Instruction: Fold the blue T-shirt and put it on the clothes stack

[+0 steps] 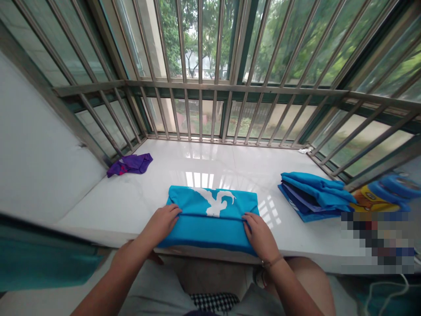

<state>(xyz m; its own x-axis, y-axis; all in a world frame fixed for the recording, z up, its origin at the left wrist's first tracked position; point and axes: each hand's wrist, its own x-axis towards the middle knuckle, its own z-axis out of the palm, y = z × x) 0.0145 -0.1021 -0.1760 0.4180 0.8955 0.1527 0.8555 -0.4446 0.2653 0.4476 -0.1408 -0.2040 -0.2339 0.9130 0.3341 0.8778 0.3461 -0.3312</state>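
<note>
A bright blue cloth (pixel 204 230) with a white figure print lies on the white sill, its far part folded over towards me. The fold's edge runs straight across the middle, and the near part hangs slightly over the sill's front edge. My left hand (pixel 166 219) grips the left end of this fold, fingers closed on the fabric. At the fold's right end, my right hand (pixel 256 228) pinches the cloth between thumb and fingers. The fingertips are partly hidden by the fabric. Whether the cloth is a shirt or a bag I cannot tell.
A stack of folded blue and dark cloths (pixel 315 197) lies to the right, beside a blue and yellow container (pixel 381 195). A crumpled purple cloth (pixel 131 164) is at the back left. Metal bars (pixel 200 92) close off the window behind the glossy sill (pixel 226 162).
</note>
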